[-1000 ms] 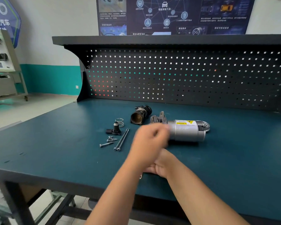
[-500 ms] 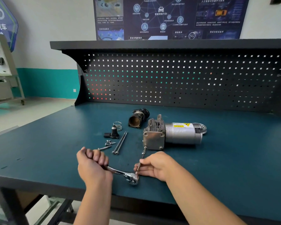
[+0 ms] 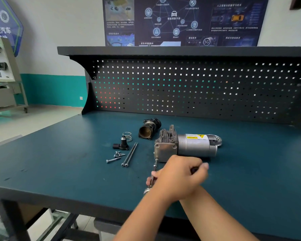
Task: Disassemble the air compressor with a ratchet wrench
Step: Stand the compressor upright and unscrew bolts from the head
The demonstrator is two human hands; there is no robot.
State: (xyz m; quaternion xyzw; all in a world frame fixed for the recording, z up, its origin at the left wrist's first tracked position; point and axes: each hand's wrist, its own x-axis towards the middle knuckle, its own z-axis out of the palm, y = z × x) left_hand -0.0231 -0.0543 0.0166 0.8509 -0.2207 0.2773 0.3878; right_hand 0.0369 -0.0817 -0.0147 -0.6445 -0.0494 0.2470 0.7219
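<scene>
Swung across since the previous frame, the left hand (image 3: 179,178) now lies over the right hand (image 3: 150,180) instead of out to its left, fist closed round the handle of the ratchet wrench (image 3: 154,173), whose dark grip end shows between the fingers. Beneath it only the fingertips of the right hand show, pinched on the wrench's extension bar; the ratchet head peeps out at the wrist. Just beyond the grip, the bar meets the lower corner of the square end plate of the air compressor (image 3: 186,145), which lies on its side on the workbench (image 3: 59,162), its silver motor body pointing away to the right. Left of the grip lie two long bolts (image 3: 129,154), several short screws (image 3: 116,156), a small black fitting (image 3: 122,145) and a spring (image 3: 127,136). Farther back, beside the compressor, lies a removed cylinder part (image 3: 149,128). Behind everything stands the pegboard (image 3: 198,87).
</scene>
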